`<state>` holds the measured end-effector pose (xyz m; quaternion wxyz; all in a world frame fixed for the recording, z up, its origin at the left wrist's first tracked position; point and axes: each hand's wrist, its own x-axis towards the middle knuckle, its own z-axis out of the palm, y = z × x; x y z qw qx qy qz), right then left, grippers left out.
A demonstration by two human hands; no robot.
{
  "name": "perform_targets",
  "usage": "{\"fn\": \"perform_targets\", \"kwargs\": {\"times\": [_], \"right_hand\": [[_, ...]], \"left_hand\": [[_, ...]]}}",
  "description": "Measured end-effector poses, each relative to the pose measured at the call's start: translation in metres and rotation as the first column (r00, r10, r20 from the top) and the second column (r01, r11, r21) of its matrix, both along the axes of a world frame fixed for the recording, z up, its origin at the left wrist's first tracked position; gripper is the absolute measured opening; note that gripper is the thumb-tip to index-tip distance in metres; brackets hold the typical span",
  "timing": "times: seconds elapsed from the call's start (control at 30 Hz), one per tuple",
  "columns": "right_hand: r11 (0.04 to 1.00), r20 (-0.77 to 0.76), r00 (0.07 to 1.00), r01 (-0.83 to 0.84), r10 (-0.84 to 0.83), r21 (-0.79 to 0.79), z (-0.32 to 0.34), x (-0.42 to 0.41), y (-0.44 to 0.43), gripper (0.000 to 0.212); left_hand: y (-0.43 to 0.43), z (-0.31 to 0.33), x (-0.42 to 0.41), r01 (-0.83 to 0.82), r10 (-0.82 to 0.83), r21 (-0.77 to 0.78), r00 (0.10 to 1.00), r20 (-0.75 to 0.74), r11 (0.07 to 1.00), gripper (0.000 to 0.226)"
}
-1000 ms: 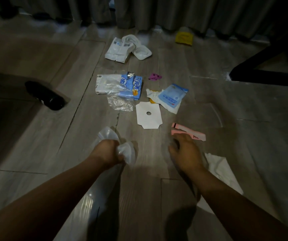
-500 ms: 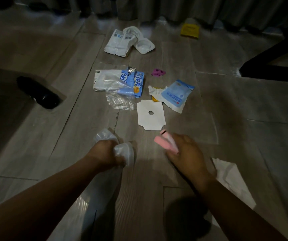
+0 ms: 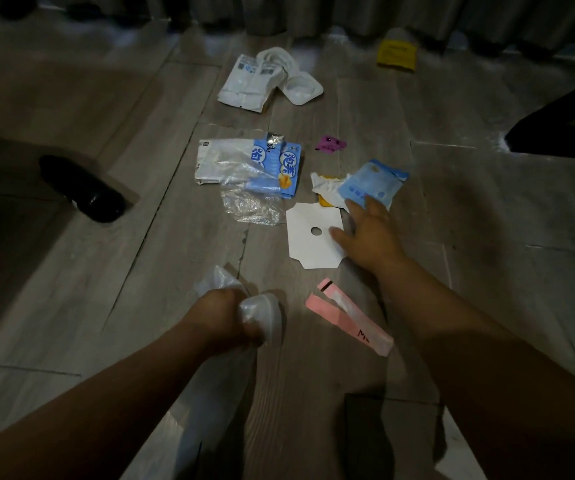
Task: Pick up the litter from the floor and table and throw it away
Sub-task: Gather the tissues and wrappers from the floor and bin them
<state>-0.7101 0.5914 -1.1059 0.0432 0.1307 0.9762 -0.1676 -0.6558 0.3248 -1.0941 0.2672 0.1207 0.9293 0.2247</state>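
Whereas half a second ago the right hand point(image 3: 371, 237) pinched the pink strip point(image 3: 348, 317), it now lies loose on the floor at lower centre, still unbagged. The hand has moved forward, fingers spread and empty, onto the white card point(image 3: 308, 237) beside the blue packet point(image 3: 374, 183). The left hand point(image 3: 220, 313) clenches what looks like a clear bag point(image 3: 262, 311)

Can't see fingertips of left hand point(image 3: 218, 313), buried in bunched translucent white plastic bag point(image 3: 262, 311); bag's lower part lost behind left forearm point(image 3: 106, 410) and off bottom edge. Right corner of flat white card with round hole point(image 3: 305, 244) and lower edge of blue-and-white pouch point(image 3: 374, 181) tucked under right hand point(image 3: 371, 239). Can't read print on flat yellow packet point(image 3: 396, 57), too blurry. No clue about glossy black object point(image 3: 83, 188) at left.
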Motion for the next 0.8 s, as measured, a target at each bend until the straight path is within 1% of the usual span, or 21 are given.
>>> {"fn": "perform_targets", "kwargs": {"times": [0.13,0.2,0.27,0.37,0.47,0.57,0.73,0.8], "right_hand": [[1.000,0.182,0.983,-0.015,0.018,-0.018,-0.009,-0.018,0.003,0.084],[0.999,0.254,0.967,-0.032,0.030,0.005,-0.015,-0.015,0.002,0.087],[0.997,0.251,0.967,-0.060,0.048,0.040,-0.020,-0.007,0.002,0.088],[0.994,0.216,0.973,-0.095,0.083,0.046,-0.023,0.011,0.001,0.088],[0.990,0.224,0.968,-0.125,0.109,0.061,-0.026,0.037,-0.001,0.089],[0.989,0.229,0.967,-0.130,0.112,0.066,-0.027,0.067,-0.005,0.089],[0.993,0.224,0.969,-0.113,0.103,0.033,-0.022,0.112,-0.021,0.090],[0.995,0.226,0.969,-0.104,0.098,0.014,-0.019,0.133,-0.030,0.089]], "left_hand": [[0.002,0.001,-0.001,-0.019,0.019,-0.012,1.000,0.015,1.000,0.053],[0.003,0.002,-0.002,-0.022,0.022,-0.015,0.999,0.028,1.000,0.053],[0.003,0.002,-0.002,-0.021,0.022,-0.015,0.999,0.025,1.000,0.054],[0.003,0.003,-0.001,-0.019,0.020,-0.017,1.000,0.018,1.000,0.056],[0.003,0.002,0.000,-0.024,0.024,-0.014,1.000,0.004,1.000,0.058],[0.002,0.002,0.003,-0.030,0.030,-0.010,0.999,-0.018,1.000,0.059],[0.003,0.004,0.013,-0.054,0.054,-0.002,0.998,-0.042,0.999,0.051],[-0.001,0.008,0.024,-0.019,0.018,-0.014,0.999,-0.029,1.000,0.052]]}}
